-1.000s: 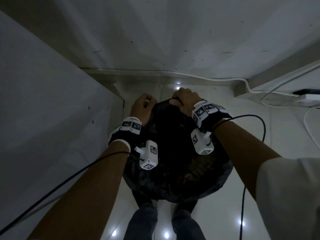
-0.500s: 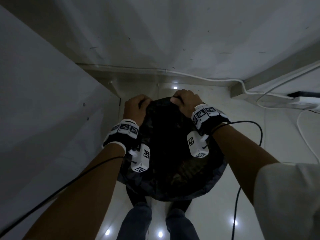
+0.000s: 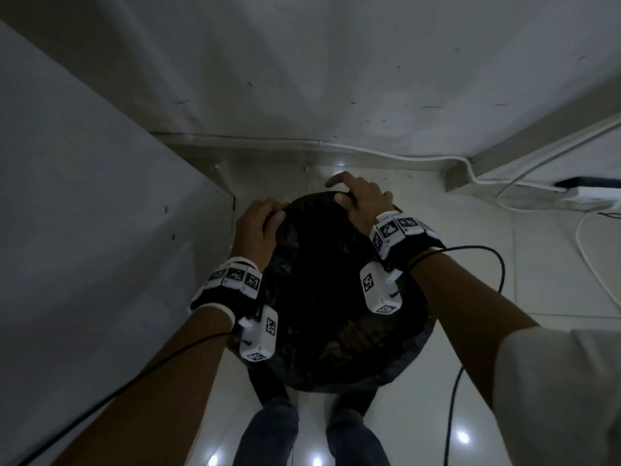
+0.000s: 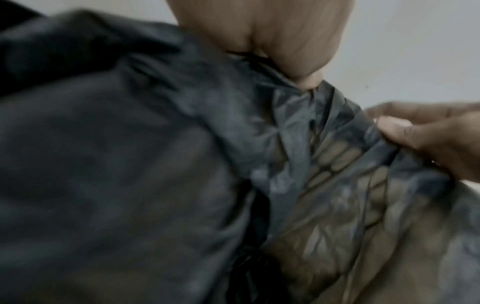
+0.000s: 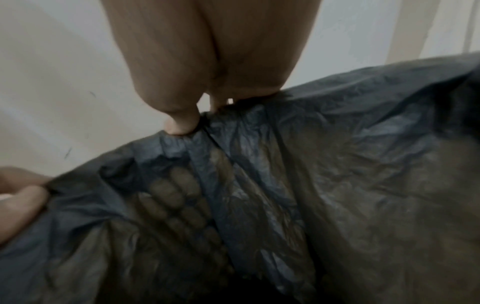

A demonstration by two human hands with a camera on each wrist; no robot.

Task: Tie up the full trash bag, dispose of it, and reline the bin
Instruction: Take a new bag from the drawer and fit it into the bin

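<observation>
A dark bag (image 3: 336, 317) stands on the pale floor (image 3: 504, 348) in the corner where the wall (image 3: 336, 79) meets a grey panel (image 3: 84, 213), just ahead of the person's legs (image 3: 268, 432). Its long axis runs upright and its mouth faces up towards the head camera. The left hand (image 3: 257, 227) has its fingers curled over the bag's far left rim, pinching a fold of plastic between thumb and fingers in the left wrist view (image 4: 291, 41). The right hand (image 3: 361, 200) grips the far right rim, thumb and fingers bunching the plastic in the right wrist view (image 5: 207, 61), with the forefinger lifted off. Pale lumpy contents show through the thin plastic (image 5: 182, 201). A white cable (image 3: 403, 158) runs along the wall's foot.
</observation>
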